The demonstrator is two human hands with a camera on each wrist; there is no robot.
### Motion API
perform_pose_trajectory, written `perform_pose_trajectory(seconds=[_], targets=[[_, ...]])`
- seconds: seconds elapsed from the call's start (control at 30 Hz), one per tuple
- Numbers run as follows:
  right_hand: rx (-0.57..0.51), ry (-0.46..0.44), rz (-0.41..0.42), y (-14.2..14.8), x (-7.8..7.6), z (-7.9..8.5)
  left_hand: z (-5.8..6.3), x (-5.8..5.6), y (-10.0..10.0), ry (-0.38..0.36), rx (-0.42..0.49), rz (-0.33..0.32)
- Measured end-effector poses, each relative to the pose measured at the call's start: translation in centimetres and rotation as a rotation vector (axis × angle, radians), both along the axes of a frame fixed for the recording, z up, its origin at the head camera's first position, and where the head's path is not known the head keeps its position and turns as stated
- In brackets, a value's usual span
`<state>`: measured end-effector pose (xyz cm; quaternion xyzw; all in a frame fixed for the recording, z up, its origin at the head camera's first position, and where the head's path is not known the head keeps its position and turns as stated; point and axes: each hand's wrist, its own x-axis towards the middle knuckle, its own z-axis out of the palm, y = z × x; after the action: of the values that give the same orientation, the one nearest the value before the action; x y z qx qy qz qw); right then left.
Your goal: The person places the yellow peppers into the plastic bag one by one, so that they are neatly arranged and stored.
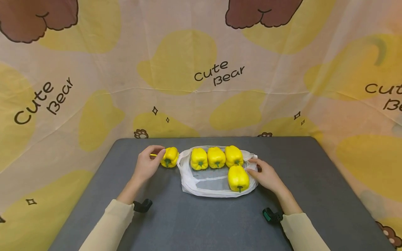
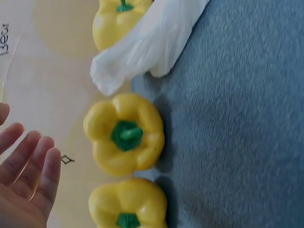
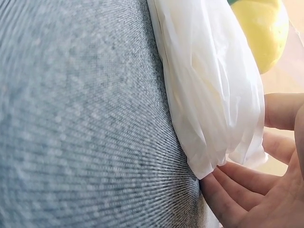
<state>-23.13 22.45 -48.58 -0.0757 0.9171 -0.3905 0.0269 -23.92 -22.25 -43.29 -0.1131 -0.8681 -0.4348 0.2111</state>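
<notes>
A white plastic bag [image 1: 204, 191] lies on the table, its mouth spread wide. Inside it, three yellow bell peppers [image 1: 216, 157] form a back row, and another bell pepper [image 1: 238, 178] sits at the front right. My right hand [image 1: 265, 176] grips the bag's right edge; in the right wrist view, fingers [image 3: 237, 190] reach around the white plastic. Left of the bag stands a yellow bell pepper [image 2: 124, 135]. Next to that is one more bell pepper [image 2: 128, 202], mostly hidden behind my left hand [image 1: 149, 162] in the head view. The left fingers are spread loosely, holding nothing.
A grey table [image 1: 201, 223] extends around the bag on all sides. Behind it hangs a patterned cloth [image 1: 176, 62] with yellow patches and lettering. Dark wrist devices [image 1: 142, 205] are worn on both arms, below light sleeves [image 1: 110, 223].
</notes>
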Motion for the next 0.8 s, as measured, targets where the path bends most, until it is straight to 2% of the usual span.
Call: perform_pose_trajectory(seconds=[0.47, 0.8], targets=[[-0.001, 0.002, -0.004, 0.0, 0.0, -0.1, 0.3, -1.4, -3.2, 0.024, -0.047, 0.084], [-0.010, 0.001, -0.002, 0.1, 0.1, -0.1, -0.4, -2.0, -5.0, -0.055, -0.014, 0.157]])
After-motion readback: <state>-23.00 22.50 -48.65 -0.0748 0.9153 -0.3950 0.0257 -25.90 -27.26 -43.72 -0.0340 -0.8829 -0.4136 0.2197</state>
